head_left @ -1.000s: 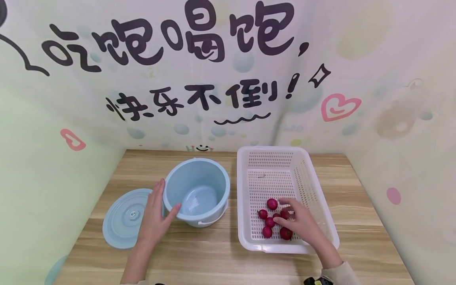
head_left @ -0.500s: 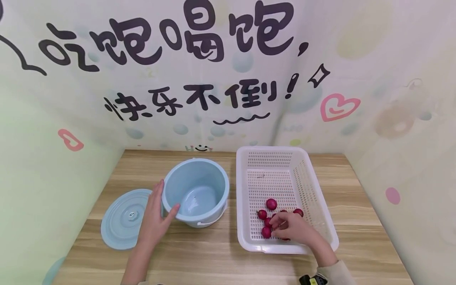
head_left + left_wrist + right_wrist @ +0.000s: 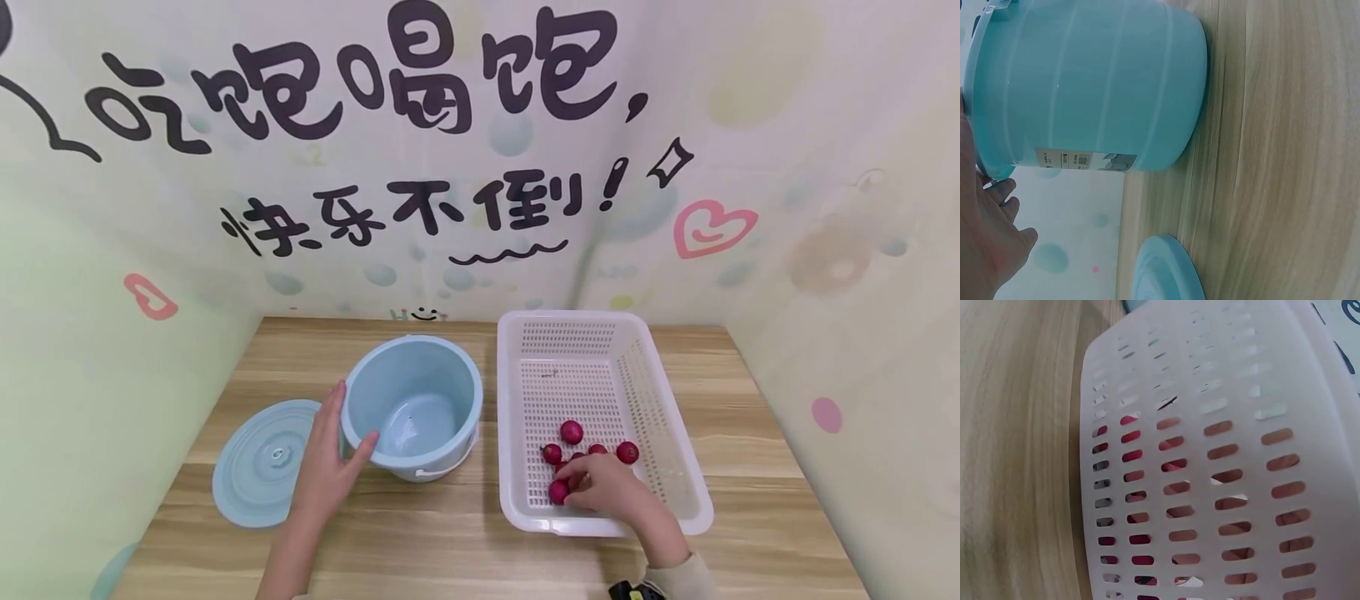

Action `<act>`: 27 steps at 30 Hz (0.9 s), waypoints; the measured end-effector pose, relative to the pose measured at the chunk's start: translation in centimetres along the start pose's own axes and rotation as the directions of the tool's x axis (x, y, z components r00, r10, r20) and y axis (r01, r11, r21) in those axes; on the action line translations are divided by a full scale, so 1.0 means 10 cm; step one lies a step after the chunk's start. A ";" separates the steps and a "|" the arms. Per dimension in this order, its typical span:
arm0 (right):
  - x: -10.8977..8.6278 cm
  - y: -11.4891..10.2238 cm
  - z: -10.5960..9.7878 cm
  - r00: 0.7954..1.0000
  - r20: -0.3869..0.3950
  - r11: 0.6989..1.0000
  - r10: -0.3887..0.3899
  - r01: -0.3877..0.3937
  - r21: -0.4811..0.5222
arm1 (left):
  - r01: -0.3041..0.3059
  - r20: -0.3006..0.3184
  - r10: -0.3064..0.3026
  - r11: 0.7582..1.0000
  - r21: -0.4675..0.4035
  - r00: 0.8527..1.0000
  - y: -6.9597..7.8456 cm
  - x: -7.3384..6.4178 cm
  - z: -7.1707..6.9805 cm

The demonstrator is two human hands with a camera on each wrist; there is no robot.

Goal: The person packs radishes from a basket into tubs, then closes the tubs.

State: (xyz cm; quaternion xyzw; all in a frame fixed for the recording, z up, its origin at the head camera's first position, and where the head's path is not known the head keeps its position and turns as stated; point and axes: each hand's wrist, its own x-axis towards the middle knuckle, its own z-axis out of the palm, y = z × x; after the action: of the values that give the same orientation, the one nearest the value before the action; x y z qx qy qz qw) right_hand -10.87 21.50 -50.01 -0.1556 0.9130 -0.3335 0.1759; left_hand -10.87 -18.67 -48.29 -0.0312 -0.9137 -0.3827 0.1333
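In the head view, my left hand (image 3: 330,462) holds the near left rim of a light blue bucket (image 3: 412,400), thumb over the rim and fingers along the outside. The bucket stands upright with nothing inside. My right hand (image 3: 607,487) reaches into a white perforated basket (image 3: 512,400). Its thumb and fingers pinch the radish (image 3: 558,492) nearest the basket's front. Other small red radishes lie around it, among them one at the back (image 3: 572,432) and one on the right (image 3: 627,452). The hand hides some of them. Through the basket's slots, the right wrist view shows bits of hand and red.
A round light blue lid (image 3: 258,467) lies on the wooden table (image 3: 420,550), left of the bucket and partly behind the left forearm. A small stem piece (image 3: 551,374) lies in the basket. Printed cloth walls (image 3: 480,283) bound the table behind and at both sides.
My right hand has moved left and nearer the front of the basket, from the right-hand radishes to the front left one. One radish has shifted right. The left hand stays on the bucket.
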 end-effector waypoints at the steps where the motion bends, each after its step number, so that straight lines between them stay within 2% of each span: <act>1: 0.00 0.00 0.01 1.000 0.002 1.000 -0.003 0.003 0.001 | 0.002 0.000 -0.002 1.000 -0.001 1.000 0.00 0.00 0.00; 11: 0.04 -0.06 0.05 1.000 -0.027 0.995 -0.015 0.013 -0.095 | 0.001 -0.002 -0.001 1.000 -0.014 1.000 -0.01 0.00 0.00; 18: 0.09 -0.08 0.09 0.997 0.080 1.000 0.015 -0.015 0.009 | 0.010 0.004 -0.010 1.000 -0.016 1.000 -0.01 0.01 0.01; 27: 0.23 -0.09 0.15 0.996 0.077 0.999 -0.045 0.043 0.027 | 0.033 0.019 -0.032 0.999 -0.012 0.999 -0.01 0.00 0.00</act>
State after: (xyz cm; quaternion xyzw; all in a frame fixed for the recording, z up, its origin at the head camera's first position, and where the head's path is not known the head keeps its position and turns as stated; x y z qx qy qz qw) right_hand -12.11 19.13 -51.00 -0.1863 0.8976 -0.3425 0.2056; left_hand -10.91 -18.68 -48.34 -0.0208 -0.9129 -0.3900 0.1183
